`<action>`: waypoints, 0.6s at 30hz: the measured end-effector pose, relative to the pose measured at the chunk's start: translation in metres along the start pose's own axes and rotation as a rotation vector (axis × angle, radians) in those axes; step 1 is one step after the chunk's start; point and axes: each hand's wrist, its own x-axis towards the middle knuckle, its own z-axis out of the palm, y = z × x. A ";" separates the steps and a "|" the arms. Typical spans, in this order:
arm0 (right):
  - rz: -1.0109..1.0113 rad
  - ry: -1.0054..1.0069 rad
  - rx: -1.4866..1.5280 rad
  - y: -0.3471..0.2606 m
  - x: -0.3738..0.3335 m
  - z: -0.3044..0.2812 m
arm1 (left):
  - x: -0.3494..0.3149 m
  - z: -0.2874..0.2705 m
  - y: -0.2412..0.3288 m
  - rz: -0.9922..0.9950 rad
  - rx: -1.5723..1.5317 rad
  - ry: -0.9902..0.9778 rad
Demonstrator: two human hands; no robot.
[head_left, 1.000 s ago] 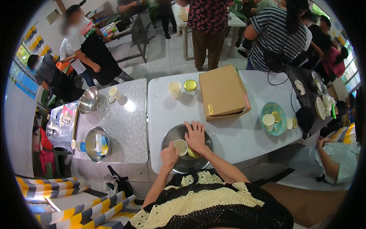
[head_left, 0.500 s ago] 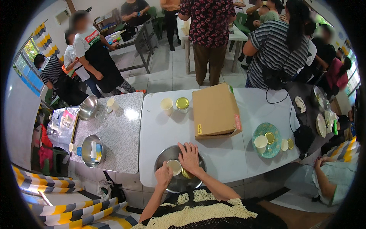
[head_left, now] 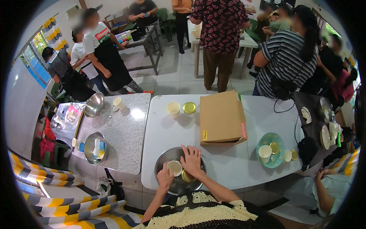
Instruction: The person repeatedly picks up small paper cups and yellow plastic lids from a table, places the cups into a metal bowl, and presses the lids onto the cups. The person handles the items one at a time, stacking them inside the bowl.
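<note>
Head view: at the lower centre of the frame, a steel bowl [head_left: 164,157] is standing on the white desk [head_left: 225,168]. Within its rim, the left hand [head_left: 165,177] is gripping a pale cup [head_left: 175,167] by its left side; whether the cup is touching the bowl's bottom or holding anything, I cannot tell. The right hand [head_left: 191,160] is spreading its fingers just beside the cup, its wrist partly covering a gold-lidded jar [head_left: 186,177] in the bowl. Above, another cup [head_left: 173,109] and a lidded jar [head_left: 189,108] are standing beside a cardboard box [head_left: 222,118]. At right, a teal plate [head_left: 280,160] is carrying a white cup [head_left: 264,152] and a gold-lidded container [head_left: 273,148]. At left, a second bowl [head_left: 89,149] is holding a packet [head_left: 100,148].
</note>
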 end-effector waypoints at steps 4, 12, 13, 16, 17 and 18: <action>0.019 0.025 -0.002 -0.007 0.008 0.012 | 0.015 -0.005 -0.013 0.003 0.001 -0.026; 0.117 0.114 -0.056 -0.025 0.017 0.027 | 0.050 -0.027 -0.024 0.106 0.005 -0.136; 0.127 0.123 -0.072 -0.027 0.016 0.028 | 0.053 -0.029 -0.027 0.121 0.005 -0.147; 0.150 0.141 -0.098 -0.029 0.023 0.034 | 0.067 -0.025 -0.040 0.174 0.017 -0.159; 0.156 0.148 -0.114 -0.031 0.024 0.034 | 0.070 -0.023 -0.044 0.193 0.030 -0.159; 0.154 0.170 -0.121 -0.031 0.024 0.034 | 0.072 -0.024 -0.042 0.202 0.033 -0.172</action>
